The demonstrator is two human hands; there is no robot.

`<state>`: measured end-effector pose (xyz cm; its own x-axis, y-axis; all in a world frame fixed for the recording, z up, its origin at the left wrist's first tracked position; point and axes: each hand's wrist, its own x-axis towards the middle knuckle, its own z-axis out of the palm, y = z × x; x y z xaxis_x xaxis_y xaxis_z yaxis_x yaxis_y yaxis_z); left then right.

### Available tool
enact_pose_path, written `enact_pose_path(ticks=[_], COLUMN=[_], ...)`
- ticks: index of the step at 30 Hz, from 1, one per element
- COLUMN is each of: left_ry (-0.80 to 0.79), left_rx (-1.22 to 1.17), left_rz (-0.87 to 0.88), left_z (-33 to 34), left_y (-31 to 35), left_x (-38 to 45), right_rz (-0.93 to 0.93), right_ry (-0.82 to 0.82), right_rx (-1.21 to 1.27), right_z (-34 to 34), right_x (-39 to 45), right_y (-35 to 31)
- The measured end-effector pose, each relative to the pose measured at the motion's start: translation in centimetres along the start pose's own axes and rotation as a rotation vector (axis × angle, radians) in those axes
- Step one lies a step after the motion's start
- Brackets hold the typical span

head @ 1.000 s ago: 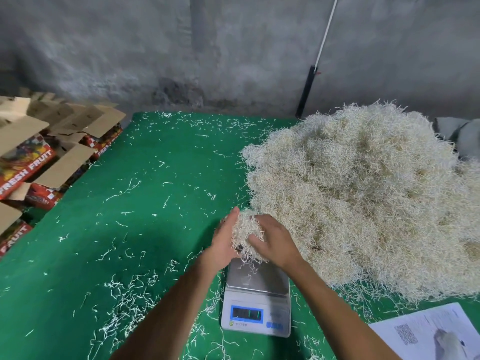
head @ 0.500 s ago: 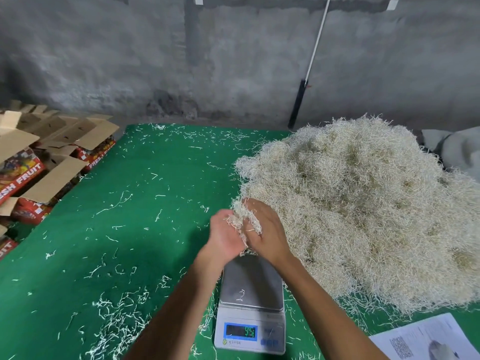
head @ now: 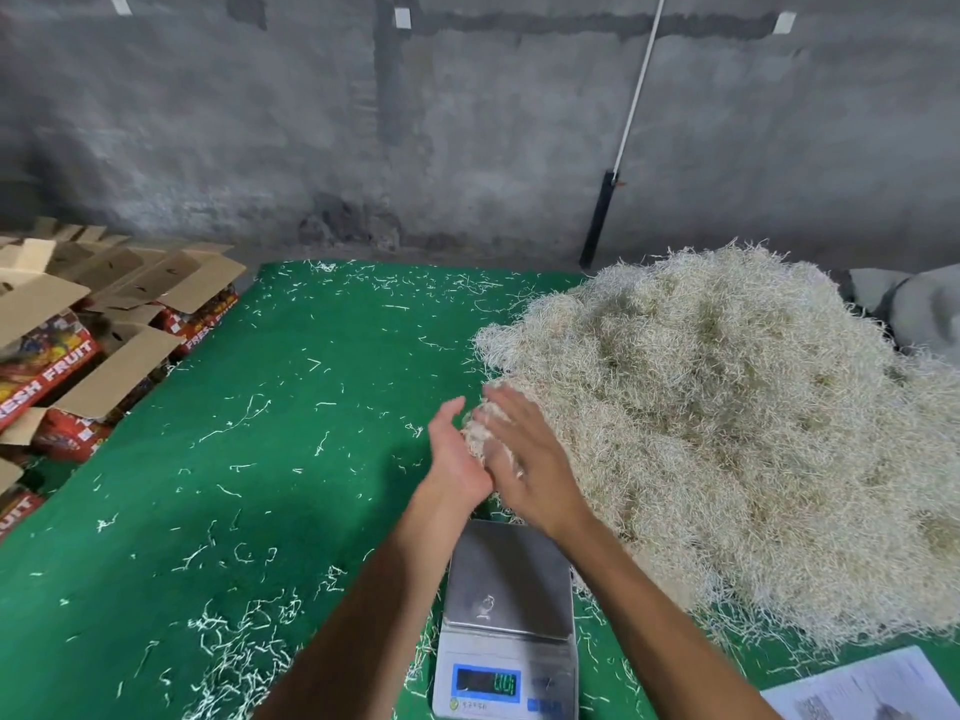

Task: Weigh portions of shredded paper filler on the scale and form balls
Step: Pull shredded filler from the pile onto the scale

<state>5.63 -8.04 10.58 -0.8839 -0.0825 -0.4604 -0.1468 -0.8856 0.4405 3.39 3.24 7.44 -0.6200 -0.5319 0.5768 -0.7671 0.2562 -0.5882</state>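
A small wad of pale shredded paper (head: 475, 433) is pressed between my two palms, above the green table (head: 260, 459) and just beyond the scale. My left hand (head: 457, 459) cups it from the left with fingers extended. My right hand (head: 524, 454) lies flat over it from the right, fingers stretched forward and blurred. The digital scale (head: 506, 615) sits near the front edge with a bare steel platform, save one stray strand, and a lit blue display. A large heap of shredded paper (head: 727, 433) fills the right side of the table.
Open cardboard fruit boxes (head: 78, 356) are stacked off the table's left edge. A printed sheet (head: 862, 688) lies at the front right corner. Loose paper strands litter the green surface. A grey concrete wall with a leaning pole (head: 623, 148) stands behind.
The wad was lifted off the scale platform and carried forward. My hands shifted from clutching it to pressing it between flat palms. The camera tilted upward.
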Motion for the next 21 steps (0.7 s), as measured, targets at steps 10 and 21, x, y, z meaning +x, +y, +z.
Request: enact_pose_path(ticks=[10, 21], left_ry=[-0.014, -0.003], left_rx=[0.064, 0.054], left_rz=[-0.068, -0.069], left_z=[-2.2, -1.8], left_y=[0.4, 0.7], left_x=[0.9, -1.1], right_rz=[0.244, 0.094], right_ry=[-0.116, -0.185], right_rx=[-0.049, -0.137], right_z=[-0.8, 0.0], right_x=[2.0, 3.1], right_y=[-0.2, -0.1])
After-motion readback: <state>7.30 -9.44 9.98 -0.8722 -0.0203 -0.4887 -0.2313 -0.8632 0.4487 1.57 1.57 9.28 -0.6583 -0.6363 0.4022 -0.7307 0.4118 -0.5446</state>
